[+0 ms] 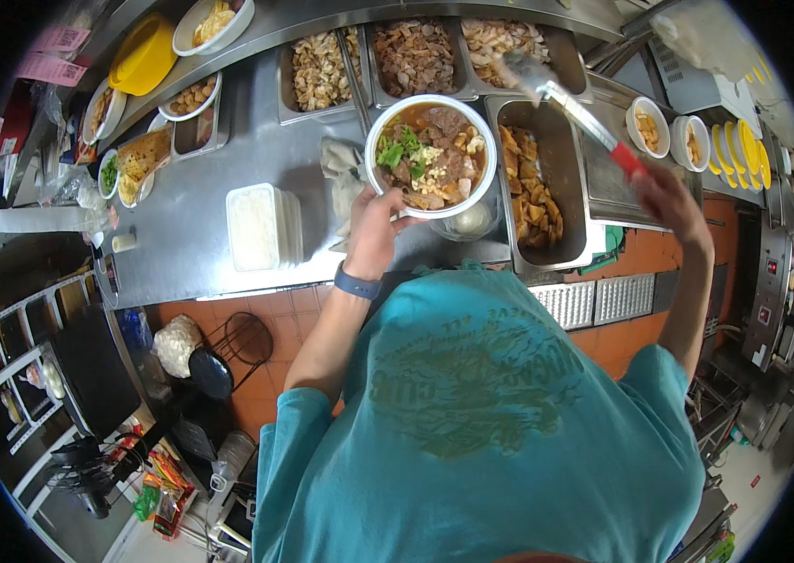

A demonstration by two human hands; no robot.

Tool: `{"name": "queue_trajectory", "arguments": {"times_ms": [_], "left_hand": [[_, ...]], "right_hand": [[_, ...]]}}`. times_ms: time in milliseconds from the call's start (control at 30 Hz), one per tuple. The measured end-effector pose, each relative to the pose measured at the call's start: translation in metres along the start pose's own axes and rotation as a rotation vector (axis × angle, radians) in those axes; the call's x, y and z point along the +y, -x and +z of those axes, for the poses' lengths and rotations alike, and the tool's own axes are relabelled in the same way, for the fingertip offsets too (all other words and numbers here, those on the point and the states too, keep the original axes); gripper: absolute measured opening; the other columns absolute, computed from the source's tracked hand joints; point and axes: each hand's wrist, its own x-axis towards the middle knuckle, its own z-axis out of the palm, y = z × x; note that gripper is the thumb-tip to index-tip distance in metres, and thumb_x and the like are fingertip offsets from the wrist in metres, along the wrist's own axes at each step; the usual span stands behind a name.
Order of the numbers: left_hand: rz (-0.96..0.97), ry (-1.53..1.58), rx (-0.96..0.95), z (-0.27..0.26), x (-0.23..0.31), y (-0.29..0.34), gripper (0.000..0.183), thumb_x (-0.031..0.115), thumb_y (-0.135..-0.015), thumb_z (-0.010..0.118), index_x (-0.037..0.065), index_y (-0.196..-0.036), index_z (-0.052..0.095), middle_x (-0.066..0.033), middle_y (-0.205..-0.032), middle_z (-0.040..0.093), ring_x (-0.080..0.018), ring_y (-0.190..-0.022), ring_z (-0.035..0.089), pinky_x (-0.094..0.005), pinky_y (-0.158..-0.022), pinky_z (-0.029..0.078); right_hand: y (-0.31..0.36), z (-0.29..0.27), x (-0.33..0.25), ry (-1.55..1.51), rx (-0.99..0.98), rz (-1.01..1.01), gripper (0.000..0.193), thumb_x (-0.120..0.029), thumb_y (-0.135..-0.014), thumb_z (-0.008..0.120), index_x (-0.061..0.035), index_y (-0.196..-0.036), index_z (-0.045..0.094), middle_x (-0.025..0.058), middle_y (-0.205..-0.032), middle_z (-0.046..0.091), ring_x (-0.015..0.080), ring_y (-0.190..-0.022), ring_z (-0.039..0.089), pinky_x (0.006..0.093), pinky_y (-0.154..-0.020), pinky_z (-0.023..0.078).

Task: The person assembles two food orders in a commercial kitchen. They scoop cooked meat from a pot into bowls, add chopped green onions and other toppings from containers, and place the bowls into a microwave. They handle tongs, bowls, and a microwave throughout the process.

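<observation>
My left hand (375, 231) grips the near left rim of a white round bowl (492, 155), thumb on top and fingers against its side. In the bowl, sliced meat (445, 127) lies in brown broth with chopped green herbs (399, 150) and minced garlic (438, 171). My right hand (664, 197) is closed around the red handle of metal tongs (577, 111). Their blurred tips hang over the edge of a steel pan of pale sliced meat (500, 42). Below them, another pan holds brown cooked pieces (530, 188).
Pans of cooked slices (318, 73) and darker meat (414, 56) line the counter's back. A stack of white rectangular containers (259, 225) stands left of a crumpled cloth (344, 178). Small white bowls (648, 128) sit at right. A steel shelf (340, 17) runs above the pans.
</observation>
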Motion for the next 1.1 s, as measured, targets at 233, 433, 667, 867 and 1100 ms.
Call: {"name": "queue_trajectory", "arguments": {"times_ms": [233, 433, 667, 867, 1100], "left_hand": [[0.01, 0.016, 0.042, 0.002, 0.001, -0.003, 0.03, 0.002, -0.081, 0.052, -0.004, -0.11, 0.058, -0.0148, -0.105, 0.066, -0.024, -0.084, 0.07, -0.0366, -0.068, 0.064], [0.008, 0.01, 0.071, -0.011, -0.002, 0.006, 0.03, 0.001, -0.08, 0.052, -0.003, -0.11, 0.059, -0.015, -0.104, 0.066, -0.0244, -0.084, 0.069, -0.038, -0.068, 0.064], [0.021, 0.049, 0.106, -0.029, -0.01, 0.022, 0.036, 0.001, -0.079, 0.052, -0.004, -0.115, 0.056, -0.0151, -0.107, 0.066, -0.0244, -0.089, 0.069, -0.0386, -0.07, 0.063], [0.079, 0.051, 0.156, -0.046, -0.02, 0.04, 0.034, 0.0, -0.082, 0.049, -0.007, -0.114, 0.057, -0.0185, -0.108, 0.066, -0.0283, -0.093, 0.07, -0.0434, -0.076, 0.063], [0.04, 0.071, 0.244, -0.062, -0.034, 0.053, 0.032, 0.002, -0.083, 0.05, -0.001, -0.114, 0.06, -0.0138, -0.103, 0.068, -0.0228, -0.086, 0.069, -0.038, -0.07, 0.061]], "right_hand": [[0.051, 0.098, -0.057, 0.359, 0.112, -0.214, 0.034, -0.026, -0.095, 0.065, -0.0007, -0.118, 0.059, 0.0149, -0.079, 0.066, 0.0189, -0.059, 0.066, 0.0334, -0.048, 0.054], [0.057, 0.109, -0.077, 0.415, 0.142, -0.132, 0.039, -0.025, -0.092, 0.069, 0.0014, -0.12, 0.058, 0.0178, -0.085, 0.069, 0.0267, -0.06, 0.07, 0.0341, -0.052, 0.058], [0.035, 0.097, -0.09, 0.469, 0.186, -0.239, 0.042, -0.033, -0.093, 0.066, 0.0012, -0.117, 0.061, 0.0212, -0.084, 0.069, 0.0339, -0.077, 0.071, 0.0442, -0.063, 0.053], [-0.108, 0.125, -0.107, 0.909, 0.292, -0.244, 0.051, -0.05, -0.092, 0.06, -0.0003, -0.1, 0.068, 0.0223, -0.092, 0.07, 0.041, -0.088, 0.068, 0.0484, -0.078, 0.054], [-0.206, 0.148, -0.113, 1.114, 0.129, -0.249, 0.048, -0.045, -0.093, 0.058, 0.0017, -0.1, 0.068, 0.0248, -0.096, 0.07, 0.0387, -0.091, 0.069, 0.0489, -0.083, 0.054]]}}
